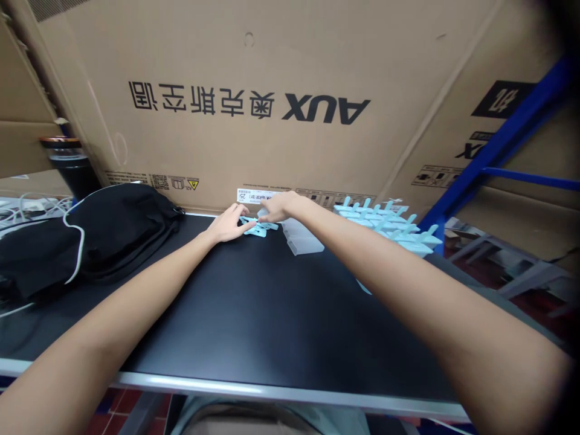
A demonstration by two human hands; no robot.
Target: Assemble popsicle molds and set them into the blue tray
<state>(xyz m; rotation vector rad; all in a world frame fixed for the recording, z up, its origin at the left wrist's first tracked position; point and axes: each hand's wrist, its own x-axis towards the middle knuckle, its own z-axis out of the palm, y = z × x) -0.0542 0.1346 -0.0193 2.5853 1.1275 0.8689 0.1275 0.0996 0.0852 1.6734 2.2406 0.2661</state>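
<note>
My left hand point(228, 223) rests at the back of the black table, thumb and fingers apart, touching a small cluster of light blue plastic pieces point(259, 230) that look like clips. My right hand point(278, 207) reaches in from the other side above the same cluster, its fingers bent down and close together. A small pale patch shows by its fingertips; what they hold, if anything, is hard to make out. Just right of the cluster lies a translucent plastic box point(304, 241), partly hidden by my right wrist.
Rows of light blue pieces with upright tabs point(389, 222) stand behind my right forearm. On the left are a black bag point(127, 223) with a white cable and a dark tumbler point(75, 169). A large cardboard box point(226, 145) walls the back; a blue metal frame point(498, 145) is right.
</note>
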